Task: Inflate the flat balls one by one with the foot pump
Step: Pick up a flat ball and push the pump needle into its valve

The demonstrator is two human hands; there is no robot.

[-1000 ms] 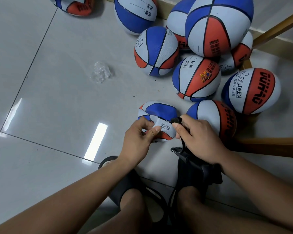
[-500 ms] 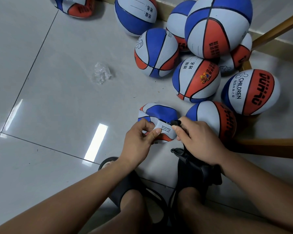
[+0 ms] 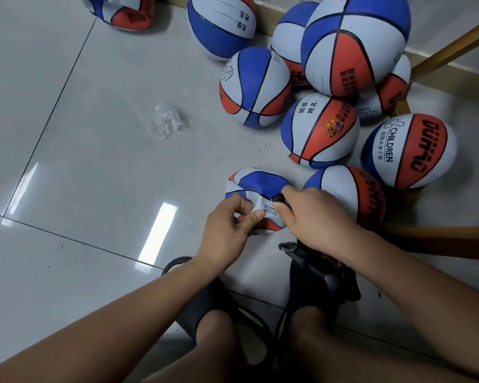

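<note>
A flat, crumpled blue, white and red ball point(image 3: 256, 189) lies on the tiled floor in front of me. My left hand point(image 3: 227, 230) pinches its white panel between thumb and fingers. My right hand point(image 3: 313, 217) grips the black pump nozzle point(image 3: 278, 198) and holds its tip against the ball beside the printed text. The black foot pump point(image 3: 310, 269) stands under my right wrist, with my right foot on it; its hose is mostly hidden by the hand.
Several inflated balls point(image 3: 320, 128) are piled at the upper right against wooden furniture legs point(image 3: 437, 239). Another flat ball point(image 3: 127, 9) lies at the top left. A crumpled clear plastic wrapper point(image 3: 165, 124) sits on the floor tiles point(image 3: 80, 175). My feet wear black sandals point(image 3: 205, 299).
My right hand has shifted the nozzle slightly left and down onto the ball near the print. My left hand keeps its pinch on the white panel.
</note>
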